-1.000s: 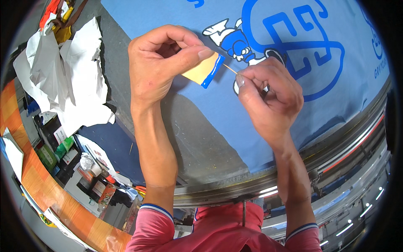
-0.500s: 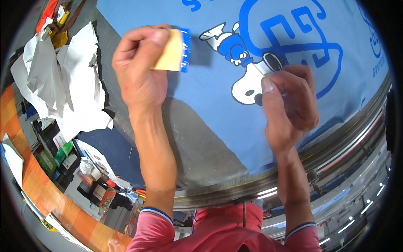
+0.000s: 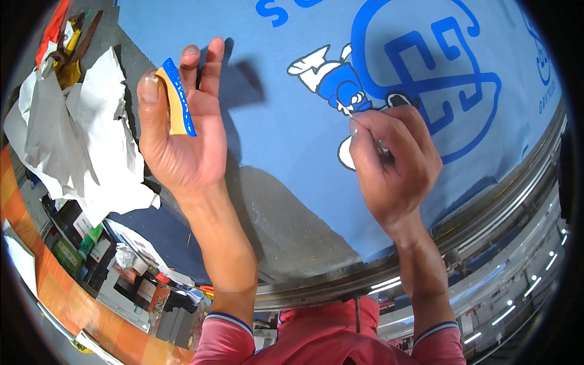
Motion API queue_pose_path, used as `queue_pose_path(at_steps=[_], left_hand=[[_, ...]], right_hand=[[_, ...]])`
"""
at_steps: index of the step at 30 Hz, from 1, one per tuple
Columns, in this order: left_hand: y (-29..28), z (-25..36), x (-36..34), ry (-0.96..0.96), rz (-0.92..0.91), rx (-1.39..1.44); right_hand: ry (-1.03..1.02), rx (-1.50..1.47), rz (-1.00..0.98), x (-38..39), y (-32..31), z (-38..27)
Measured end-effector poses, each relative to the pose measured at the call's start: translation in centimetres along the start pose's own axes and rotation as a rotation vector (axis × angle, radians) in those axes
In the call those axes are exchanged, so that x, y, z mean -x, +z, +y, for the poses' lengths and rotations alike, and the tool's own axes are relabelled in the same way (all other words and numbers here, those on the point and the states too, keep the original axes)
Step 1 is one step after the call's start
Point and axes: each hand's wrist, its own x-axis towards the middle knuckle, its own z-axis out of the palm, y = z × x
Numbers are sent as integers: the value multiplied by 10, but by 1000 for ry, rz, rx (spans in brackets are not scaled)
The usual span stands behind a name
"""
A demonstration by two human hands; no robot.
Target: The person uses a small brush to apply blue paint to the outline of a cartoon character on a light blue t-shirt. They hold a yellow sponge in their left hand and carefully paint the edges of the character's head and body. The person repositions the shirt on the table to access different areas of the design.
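Observation:
My left hand (image 3: 182,140) is raised at the left, palm turned up, holding a small yellow piece (image 3: 175,103) with glossy blue paint along one edge beside the thumb; its other fingers are loosely extended. My right hand (image 3: 395,161) pinches a thin stick (image 3: 349,114), its tip at the blue and white part of a printed cartoon dog (image 3: 340,85) on a light blue fabric (image 3: 292,134). My fingers hide much of the dog's head. Large blue looping graphics (image 3: 456,91) are printed to the right of it.
Crumpled white paper (image 3: 103,140) lies at the left. Beyond it are coloured cloths (image 3: 76,36), cluttered containers (image 3: 85,228) and a wood-patterned surface (image 3: 33,255). The fabric lies on a dark grey board (image 3: 286,225), with metal rails (image 3: 505,207) at the near right edge.
My left hand has moved left and turned palm up, tilting the yellow piece away from the stick. My right hand has turned, and the stick now meets the printed dog.

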Motion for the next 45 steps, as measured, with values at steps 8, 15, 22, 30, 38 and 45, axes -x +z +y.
queue_pose_path(at_steps=[8, 15, 22, 30, 38, 45], left_hand=[[-2, 1, -1, -5, -48, -54], [-3, 1, -1, -13, -60, -44], [-8, 2, -2, -28, -120, -92], [-2, 2, 0, -30, -90, -42], [-4, 2, -1, -24, -85, -43], [-8, 3, -2, -24, -136, -89]], right_hand=[[1, 17, -30, -2, 0, -2], [-18, 29, -19, -2, 1, 0], [-19, 38, -24, -2, 0, -1], [-29, 31, -21, -2, 0, 0], [-25, 33, -19, -3, 0, -1], [-37, 13, 29, -4, 4, 0]])
